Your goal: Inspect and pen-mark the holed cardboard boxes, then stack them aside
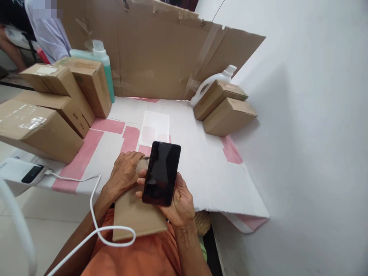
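Observation:
A black smartphone (161,173) with a dark screen is held in my right hand (181,201). The thumb lies along its right edge and fingertips show at its left edge. Beneath the phone, a flat brown cardboard piece (138,214) leans from my lap to the table's front edge. My left hand (125,170) is closed over its upper left side, with the fingers bent across the top. Part of the cardboard is hidden behind the phone and both hands.
Several cardboard boxes (43,126) and a green-liquid bottle (107,73) stand at left. At right are two boxes (230,117) and a white jug (211,81). A white power bank (21,172) trails a white cable (92,203) across my left arm. Cardboard panel (155,57) behind; wall (310,134) right.

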`<state>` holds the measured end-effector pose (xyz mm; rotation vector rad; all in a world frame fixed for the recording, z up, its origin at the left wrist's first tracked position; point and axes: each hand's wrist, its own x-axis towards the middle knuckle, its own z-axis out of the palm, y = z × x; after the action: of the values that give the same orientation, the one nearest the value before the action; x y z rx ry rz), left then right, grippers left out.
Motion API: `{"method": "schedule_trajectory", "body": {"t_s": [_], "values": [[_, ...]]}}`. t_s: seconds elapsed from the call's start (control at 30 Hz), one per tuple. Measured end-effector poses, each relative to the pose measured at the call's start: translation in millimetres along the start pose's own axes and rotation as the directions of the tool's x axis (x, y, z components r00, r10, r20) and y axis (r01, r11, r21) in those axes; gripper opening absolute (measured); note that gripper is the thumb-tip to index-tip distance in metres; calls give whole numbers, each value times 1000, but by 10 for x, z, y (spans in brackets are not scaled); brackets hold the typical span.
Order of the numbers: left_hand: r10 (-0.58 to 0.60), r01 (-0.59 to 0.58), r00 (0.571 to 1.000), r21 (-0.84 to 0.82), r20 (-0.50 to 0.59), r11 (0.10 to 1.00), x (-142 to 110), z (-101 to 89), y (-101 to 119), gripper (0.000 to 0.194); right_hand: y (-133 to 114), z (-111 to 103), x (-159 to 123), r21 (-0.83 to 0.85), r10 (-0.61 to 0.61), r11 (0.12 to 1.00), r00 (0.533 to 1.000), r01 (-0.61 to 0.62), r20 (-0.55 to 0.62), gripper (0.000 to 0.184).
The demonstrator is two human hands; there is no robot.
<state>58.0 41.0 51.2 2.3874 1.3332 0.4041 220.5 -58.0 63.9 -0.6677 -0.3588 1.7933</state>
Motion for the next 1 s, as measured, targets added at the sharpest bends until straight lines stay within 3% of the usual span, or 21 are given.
{"method": "schedule_trajectory", "body": {"t_s": [0.1, 0.37, 0.63, 0.83, 1.0], "values": [[-8, 8, 1000, 20, -19, 1000, 3, 15, -1, 24, -2, -1, 47, -36, 21, 999, 1000, -22, -11, 70], [-3, 3, 1000, 45, 10, 999, 7, -11, 7, 23, 38, 5, 87, -54, 12, 998, 999, -15, -47, 65], [24, -20, 998, 77, -59, 997, 34, 80, -65, 44, -215, -47, -135, -153, -127, 982, 984, 108, -123, 74], [22, -18, 999, 88, -42, 996, 49, 45, -61, 49, -262, 75, -349, -68, -259, 965, 964, 255, -57, 65], [8, -5, 999, 81, -38, 997, 47, 44, -61, 49, -241, -24, -278, -37, -239, 971, 969, 237, -55, 63]]}}
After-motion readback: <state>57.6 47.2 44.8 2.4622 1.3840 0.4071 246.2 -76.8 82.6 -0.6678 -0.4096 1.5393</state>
